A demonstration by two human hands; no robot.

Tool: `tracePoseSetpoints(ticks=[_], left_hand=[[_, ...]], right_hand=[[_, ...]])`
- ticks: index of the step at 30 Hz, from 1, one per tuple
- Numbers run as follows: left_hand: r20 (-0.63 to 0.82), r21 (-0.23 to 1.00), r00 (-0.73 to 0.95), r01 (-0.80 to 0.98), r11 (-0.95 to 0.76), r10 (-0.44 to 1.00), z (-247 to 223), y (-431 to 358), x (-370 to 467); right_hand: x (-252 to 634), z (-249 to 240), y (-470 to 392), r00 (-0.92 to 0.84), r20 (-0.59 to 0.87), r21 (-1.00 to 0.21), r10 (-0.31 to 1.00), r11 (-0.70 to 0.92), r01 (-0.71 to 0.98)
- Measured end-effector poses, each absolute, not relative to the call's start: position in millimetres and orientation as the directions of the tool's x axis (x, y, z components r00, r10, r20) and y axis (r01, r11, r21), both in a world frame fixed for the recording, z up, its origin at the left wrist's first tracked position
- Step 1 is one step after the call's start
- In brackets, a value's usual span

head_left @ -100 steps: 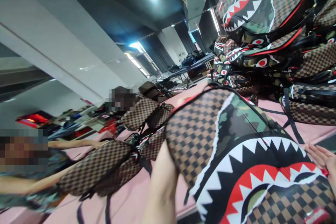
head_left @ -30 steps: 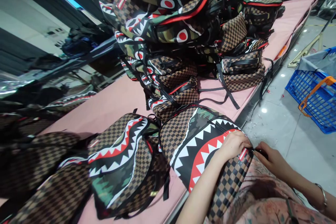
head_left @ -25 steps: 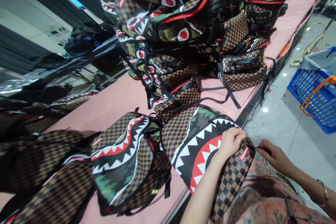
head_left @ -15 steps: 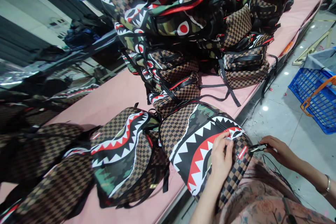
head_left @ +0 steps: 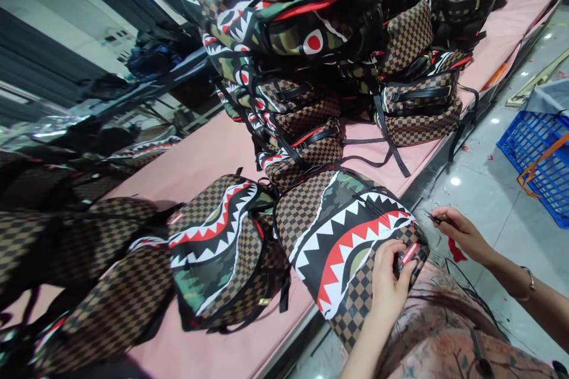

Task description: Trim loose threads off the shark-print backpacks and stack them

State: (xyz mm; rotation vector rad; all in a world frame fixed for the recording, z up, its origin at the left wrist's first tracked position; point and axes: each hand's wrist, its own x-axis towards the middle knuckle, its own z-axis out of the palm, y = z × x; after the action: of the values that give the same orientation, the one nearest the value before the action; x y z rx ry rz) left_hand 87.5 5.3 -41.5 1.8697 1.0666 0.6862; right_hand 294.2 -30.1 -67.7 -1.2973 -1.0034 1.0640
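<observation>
Head view: flat, brown-and-black checkered backpack with a red-and-white shark-mouth print lies across the near edge of the long pink-covered table, overhanging it toward the person's lap.
Bag axis: slants from the table surface out over the edge, down and rightward toward the person; exact long side hard to call, part hidden by the forearm.
Left hand: nearer one, on the bag; fingers and thumb clasping its material around the label, at the end beyond the table edge.
Right hand: apart from the bag, just off its right side, past the near edge; grasping small dark metal snips, tip pointing back at the bag.
Bag from hands: directly under left, to the left of right.
Red scrap: shows below right hand; hanging or on floor, cannot tell.
Red label: small rectangle, white marks, too small to read; similar red tag on the camo-and-checkered shark-print backpack alongside, toward the table's left end, also unreadable.
Brand: none legible.
</observation>
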Motion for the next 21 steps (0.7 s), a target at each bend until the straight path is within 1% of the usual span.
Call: tracePoseSetpoints(ticks=[2, 4, 6, 8, 10, 13, 17, 21], left_hand=[[0.091, 0.822, 0.526, 0.44, -0.363, 0.846, -38.4, 9.1, 97.5], [0.108, 0.793, 0.533, 0.463, -0.396, 0.839, -37.6, 14.7, 108.6], [0.083, 0.808, 0.526, 0.461, -0.366, 0.846, -39.2, 21.0, 117.9], [0.024, 0.851, 0.504, 0.443, -0.283, 0.863, -41.6, 26.9, 123.2], [-0.043, 0.886, 0.474, 0.425, -0.186, 0.88, -43.6, 31.3, 124.7], [-0.106, 0.903, 0.443, 0.418, -0.1, 0.89, -44.6, 34.5, 123.6], [-0.122, 0.902, 0.44, 0.423, -0.085, 0.89, -44.9, 34.6, 123.4], [-0.096, 0.896, 0.45, 0.428, -0.12, 0.888, -45.7, 33.1, 125.1]], right_hand=[[305.9, -72.0, -32.1, 0.226, 0.033, -0.99, 0.974, 0.0, 0.142], [315.9, -79.9, -37.2, 0.188, 0.055, -0.959, 0.981, 0.0, 0.282], [322.6, -88.9, -42.9, 0.12, 0.067, -0.913, 0.99, 0.013, 0.409], [326.2, -96.0, -46.7, 0.048, 0.092, -0.863, 0.995, 0.056, 0.502], [327.8, -99.9, -46.9, -0.027, 0.121, -0.835, 0.992, 0.117, 0.538], [329.2, -100.7, -40.8, -0.135, 0.143, -0.835, 0.981, 0.192, 0.516], [330.0, -97.2, -26.6, -0.238, 0.159, -0.83, 0.958, 0.26, 0.494], [328.7, -90.9, -14.7, -0.315, 0.208, -0.781, 0.926, 0.351, 0.516]])
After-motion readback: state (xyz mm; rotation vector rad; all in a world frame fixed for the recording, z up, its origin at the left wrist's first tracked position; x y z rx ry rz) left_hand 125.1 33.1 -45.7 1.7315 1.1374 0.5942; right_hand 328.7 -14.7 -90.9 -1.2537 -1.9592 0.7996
